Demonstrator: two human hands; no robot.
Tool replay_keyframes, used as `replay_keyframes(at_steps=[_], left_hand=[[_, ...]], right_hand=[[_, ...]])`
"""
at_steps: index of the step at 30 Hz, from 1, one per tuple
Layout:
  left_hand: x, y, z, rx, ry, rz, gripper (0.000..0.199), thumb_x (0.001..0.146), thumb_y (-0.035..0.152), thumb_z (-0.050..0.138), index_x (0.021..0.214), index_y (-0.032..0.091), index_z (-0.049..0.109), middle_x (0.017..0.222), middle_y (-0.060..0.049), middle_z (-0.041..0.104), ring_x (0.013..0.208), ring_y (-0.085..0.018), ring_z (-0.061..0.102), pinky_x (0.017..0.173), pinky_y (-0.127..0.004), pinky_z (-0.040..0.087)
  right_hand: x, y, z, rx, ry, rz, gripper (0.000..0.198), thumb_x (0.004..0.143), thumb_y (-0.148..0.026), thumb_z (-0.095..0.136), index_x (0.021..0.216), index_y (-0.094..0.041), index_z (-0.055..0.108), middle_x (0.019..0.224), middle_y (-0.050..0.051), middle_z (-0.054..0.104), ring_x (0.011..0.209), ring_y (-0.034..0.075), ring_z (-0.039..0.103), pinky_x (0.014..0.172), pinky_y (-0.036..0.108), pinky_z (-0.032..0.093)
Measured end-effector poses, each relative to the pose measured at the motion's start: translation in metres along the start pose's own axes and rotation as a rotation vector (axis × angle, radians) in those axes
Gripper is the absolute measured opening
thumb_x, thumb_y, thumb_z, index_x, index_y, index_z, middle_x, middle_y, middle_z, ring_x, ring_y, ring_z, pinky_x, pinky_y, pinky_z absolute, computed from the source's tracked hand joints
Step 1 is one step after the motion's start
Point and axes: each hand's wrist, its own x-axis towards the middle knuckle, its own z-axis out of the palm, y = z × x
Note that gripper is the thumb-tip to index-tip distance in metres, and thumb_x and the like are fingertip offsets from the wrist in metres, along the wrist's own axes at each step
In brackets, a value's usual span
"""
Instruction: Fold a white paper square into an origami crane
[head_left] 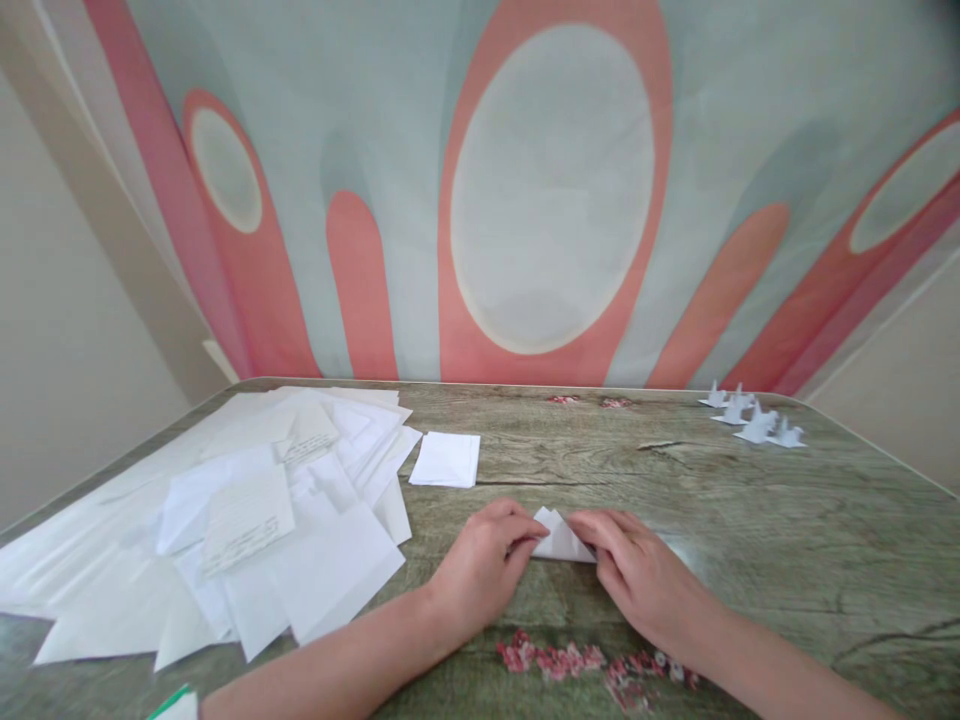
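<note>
A small piece of white folded paper [561, 541], roughly triangular with a peak at its top, is held low at the table's middle. My left hand [484, 555] pinches its left corner between thumb and fingers. On the opposite side, my right hand [634, 560] has its fingers closed over the right corner. Parts of both corners are hidden beneath the fingers. Just beyond my left hand lies a neat stack of square white paper [445, 459].
Loose white sheets [322, 575] spread over the table's left side, two bearing handwriting. Several folded paper cranes [757, 424] stand at the far right. The wood-patterned table [810, 540] has pink flower prints [555, 657] near its front. A patterned backdrop [405, 130] hangs behind.
</note>
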Motion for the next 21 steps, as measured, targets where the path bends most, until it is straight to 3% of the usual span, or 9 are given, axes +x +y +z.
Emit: replay_keyframes(at_steps=[3, 7, 21], left_hand=[[0.002, -0.002, -0.001, -0.022, 0.015, -0.031, 0.023, 0.08, 0.008, 0.05, 0.09, 0.019, 0.068, 0.085, -0.003, 0.062, 0.081, -0.013, 0.058, 0.075, -0.022, 0.045], [0.004, -0.001, -0.004, 0.031, 0.011, -0.064, 0.021, 0.08, 0.01, 0.05, 0.086, 0.02, 0.067, 0.082, -0.002, 0.063, 0.08, -0.015, 0.058, 0.077, -0.025, 0.043], [0.004, -0.002, -0.003, 0.182, 0.021, -0.117, 0.022, 0.079, 0.011, 0.047, 0.084, 0.024, 0.064, 0.085, 0.001, 0.066, 0.085, -0.018, 0.056, 0.081, -0.034, 0.037]], right_hand=[[0.0, 0.001, -0.002, -0.041, 0.004, -0.078, 0.055, 0.075, 0.001, 0.034, 0.123, -0.021, 0.046, 0.108, 0.006, 0.059, 0.099, 0.019, 0.052, 0.085, 0.037, 0.044], [0.001, 0.004, -0.002, -0.052, 0.017, -0.154, 0.054, 0.074, 0.004, 0.032, 0.118, -0.02, 0.053, 0.103, 0.006, 0.062, 0.097, 0.019, 0.053, 0.083, 0.035, 0.046], [0.003, 0.013, 0.002, 0.074, 0.056, -0.179, 0.052, 0.079, 0.0, 0.031, 0.119, -0.022, 0.055, 0.101, 0.006, 0.065, 0.095, 0.02, 0.054, 0.081, 0.038, 0.048]])
